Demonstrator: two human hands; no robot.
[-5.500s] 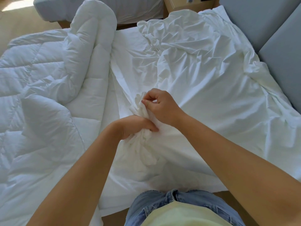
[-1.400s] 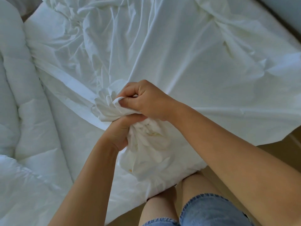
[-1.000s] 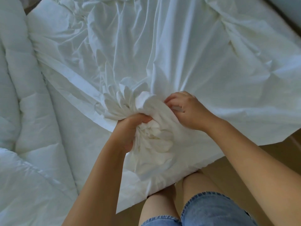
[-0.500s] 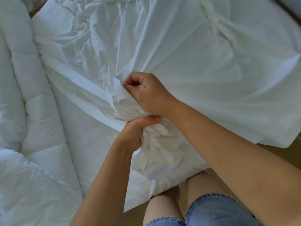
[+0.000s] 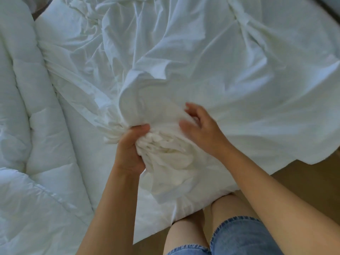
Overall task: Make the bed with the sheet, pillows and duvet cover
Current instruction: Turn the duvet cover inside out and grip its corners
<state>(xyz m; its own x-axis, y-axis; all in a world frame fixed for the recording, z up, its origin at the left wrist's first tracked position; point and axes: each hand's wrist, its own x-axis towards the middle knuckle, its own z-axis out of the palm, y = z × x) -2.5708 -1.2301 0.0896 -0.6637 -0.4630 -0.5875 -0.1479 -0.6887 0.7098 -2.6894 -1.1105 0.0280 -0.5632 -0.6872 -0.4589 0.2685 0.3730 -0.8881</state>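
The left hand (image 5: 131,150) clamps a gathered bunch of the thin, creased white bedding cloth (image 5: 220,70) — likely so the folds cannot slip. The right hand (image 5: 200,129), fingers loose and spread, reaches for more. The cloth lies spread out ahead, beside a puffy white quilted duvet (image 5: 36,144).

Right hand (image 5: 200,129) is motion-blurred, its fingertips smeared. Left hand (image 5: 128,151): fingers buried in the bunched white fabric (image 5: 202,61). I can't tell if that's the sheet or the duvet cover. It's cut off top and right; the quilted duvet (image 5: 36,126) is cut off left. Grey corner (image 5: 334,2) unreadable.
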